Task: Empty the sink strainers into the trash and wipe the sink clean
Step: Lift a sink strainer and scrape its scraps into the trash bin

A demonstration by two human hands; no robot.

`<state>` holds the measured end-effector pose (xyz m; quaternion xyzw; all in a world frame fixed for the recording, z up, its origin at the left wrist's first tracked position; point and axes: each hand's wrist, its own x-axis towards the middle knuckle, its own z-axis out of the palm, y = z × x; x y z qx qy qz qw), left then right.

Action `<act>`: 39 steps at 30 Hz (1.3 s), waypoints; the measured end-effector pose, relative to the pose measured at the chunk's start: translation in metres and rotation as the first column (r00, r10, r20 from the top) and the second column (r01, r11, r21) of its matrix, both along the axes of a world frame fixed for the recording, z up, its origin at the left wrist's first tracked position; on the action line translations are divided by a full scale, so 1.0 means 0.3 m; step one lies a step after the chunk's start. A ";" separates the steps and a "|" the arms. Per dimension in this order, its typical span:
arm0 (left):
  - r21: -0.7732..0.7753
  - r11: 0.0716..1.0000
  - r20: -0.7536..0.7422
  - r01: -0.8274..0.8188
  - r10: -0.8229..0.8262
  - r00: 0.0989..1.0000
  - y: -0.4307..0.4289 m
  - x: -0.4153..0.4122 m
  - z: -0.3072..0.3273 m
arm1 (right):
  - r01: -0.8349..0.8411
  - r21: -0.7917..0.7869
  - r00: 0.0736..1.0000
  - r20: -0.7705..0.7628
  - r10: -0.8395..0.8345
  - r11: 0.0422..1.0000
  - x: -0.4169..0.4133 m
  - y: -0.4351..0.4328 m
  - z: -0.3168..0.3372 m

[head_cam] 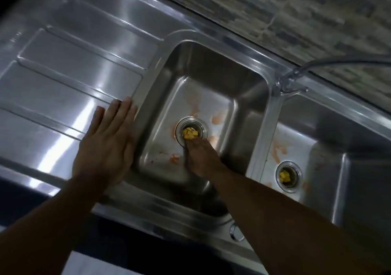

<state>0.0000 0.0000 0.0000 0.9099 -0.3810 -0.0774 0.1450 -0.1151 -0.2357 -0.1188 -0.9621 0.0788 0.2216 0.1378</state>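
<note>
The steel double sink has a left basin (190,63) and a right basin (342,139), both smeared with orange stains (219,119). The left strainer (202,127) in the left basin's drain holds yellow food pieces (190,134). The right strainer (296,170) holds similar yellow pieces. My right hand (198,158) reaches down into the left basin, its bunched fingertips at the near edge of the left strainer; its grip is blurred. My left hand (105,139) lies flat, fingers straight, on the drainboard (63,73) beside the left basin's rim.
A clear hose or tap spout (296,76) curves over the divider between the basins. The tiled wall (296,10) runs behind the sink. A small round fitting (237,232) sits on the front rim. Dark cabinet front and pale floor lie below.
</note>
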 end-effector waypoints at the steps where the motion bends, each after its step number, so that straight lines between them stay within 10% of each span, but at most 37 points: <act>1: 0.004 1.000 0.001 -0.010 0.010 1.000 -0.005 0.000 0.001 | 0.011 -0.034 1.000 0.025 -0.010 0.999 0.004 0.009 -0.014; 21: 0.005 1.000 0.068 -0.020 0.020 0.998 -0.006 -0.002 -0.018 | 0.079 -0.183 0.989 0.141 -0.053 0.980 0.064 -0.012 -0.006; 39: 0.065 0.996 -0.102 -0.067 0.074 0.992 -0.042 -0.049 0.036 | 0.185 0.205 0.947 0.225 -0.230 0.961 -0.122 -0.073 0.411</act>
